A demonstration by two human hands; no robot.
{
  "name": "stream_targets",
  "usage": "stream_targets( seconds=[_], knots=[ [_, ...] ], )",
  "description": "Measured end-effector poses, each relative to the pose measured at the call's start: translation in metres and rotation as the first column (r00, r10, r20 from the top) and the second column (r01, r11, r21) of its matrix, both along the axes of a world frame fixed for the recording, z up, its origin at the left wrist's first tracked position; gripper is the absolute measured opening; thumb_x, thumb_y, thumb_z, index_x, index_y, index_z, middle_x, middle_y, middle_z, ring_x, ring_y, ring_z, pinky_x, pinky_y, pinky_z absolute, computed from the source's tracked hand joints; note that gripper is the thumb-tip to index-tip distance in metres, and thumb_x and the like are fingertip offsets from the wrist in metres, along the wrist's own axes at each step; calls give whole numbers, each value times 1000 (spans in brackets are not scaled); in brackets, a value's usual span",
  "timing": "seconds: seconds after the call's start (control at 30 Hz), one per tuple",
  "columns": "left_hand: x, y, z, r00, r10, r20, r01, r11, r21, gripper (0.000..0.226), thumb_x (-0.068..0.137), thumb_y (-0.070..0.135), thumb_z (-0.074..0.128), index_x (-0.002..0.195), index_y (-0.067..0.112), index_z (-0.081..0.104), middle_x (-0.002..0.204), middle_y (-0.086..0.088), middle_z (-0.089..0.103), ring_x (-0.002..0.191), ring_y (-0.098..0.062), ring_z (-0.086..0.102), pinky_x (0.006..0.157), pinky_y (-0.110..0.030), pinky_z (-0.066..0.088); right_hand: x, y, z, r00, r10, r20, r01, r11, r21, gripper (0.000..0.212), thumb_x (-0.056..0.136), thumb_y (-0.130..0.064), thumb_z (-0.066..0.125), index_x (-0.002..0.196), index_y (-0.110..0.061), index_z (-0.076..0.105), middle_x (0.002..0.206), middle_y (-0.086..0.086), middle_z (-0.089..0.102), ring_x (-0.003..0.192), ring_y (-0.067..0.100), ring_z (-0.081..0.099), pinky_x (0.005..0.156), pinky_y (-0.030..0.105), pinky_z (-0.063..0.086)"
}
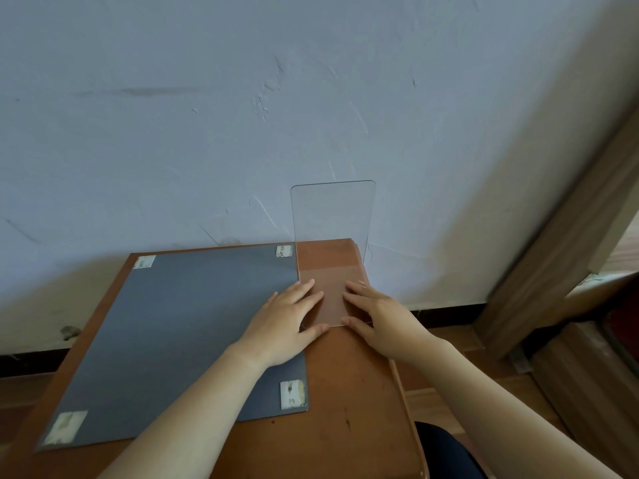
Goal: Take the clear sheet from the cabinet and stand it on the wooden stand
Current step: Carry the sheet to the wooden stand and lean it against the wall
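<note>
- clear sheet [333, 236] sits just right of the grey mat [173, 323], at the mat's far corner on the wooden bench [349, 392]; its far end rises up.
- left hand [290, 319] and right hand [377, 316]: straight fingers pressing the sheet's near end, thumbs at its edge, nothing clenched.
- Judgement: keep pressure even on both sides and let go slowly; the slick sheet may slide or tip.

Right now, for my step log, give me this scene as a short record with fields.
surface: wooden top, against a wall
sheet: clear sheet, lower edge on the top, upper part rising before the wall
left hand: straight fingers on sheet's lower left
right hand: straight fingers on its lower right
beside: grey board, taped corners, left of sheet
</note>
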State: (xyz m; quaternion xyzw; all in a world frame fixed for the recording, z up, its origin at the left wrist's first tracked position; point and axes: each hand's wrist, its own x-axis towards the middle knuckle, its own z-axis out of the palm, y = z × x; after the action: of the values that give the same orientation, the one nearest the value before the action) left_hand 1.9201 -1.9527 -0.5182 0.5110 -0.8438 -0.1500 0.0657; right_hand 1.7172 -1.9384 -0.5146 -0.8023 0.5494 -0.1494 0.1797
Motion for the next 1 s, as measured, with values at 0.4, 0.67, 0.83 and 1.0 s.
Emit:
stream_targets(
  seconds=[0.4,0.67,0.83,1.0],
  knots=[
    [-3,-14,12,998,-55,33,54,998,44,57,91,49,42,143,33,25,154,12,13,141,-9,11,114,-32,17,-2,-12,0,1000,28,-3,-28,999,33,53,91,-39,49,139,-20,35,153,-2,22,141,13,16,112,29,18],
    [-1,-30,-1,999,38,-15,-39,998,-38,52,92,46,40,141,33,30,153,11,18,140,-11,15,114,-41,20,13,-32,4,999,0,-54,1,1000,21,48,94,-34,44,139,-20,34,154,3,21,141,19,14,110,32,20],
    [2,-29,-20,983,96,-155,-112,989,-97,48,91,50,39,137,40,34,151,16,23,140,-4,13,114,-35,8,13,-38,6,994,28,-104,-26,999,22,48,94,-35,44,139,-20,35,153,5,21,141,21,16,109,33,21],
    [1,-32,-18,987,94,-133,-105,991,-82,50,91,50,39,139,37,32,152,13,20,140,-7,12,115,-38,10,6,-45,10,994,51,-101,-47,998,46,55,93,-37,46,142,-19,28,153,1,21,140,19,19,109,31,22]
  ],
)
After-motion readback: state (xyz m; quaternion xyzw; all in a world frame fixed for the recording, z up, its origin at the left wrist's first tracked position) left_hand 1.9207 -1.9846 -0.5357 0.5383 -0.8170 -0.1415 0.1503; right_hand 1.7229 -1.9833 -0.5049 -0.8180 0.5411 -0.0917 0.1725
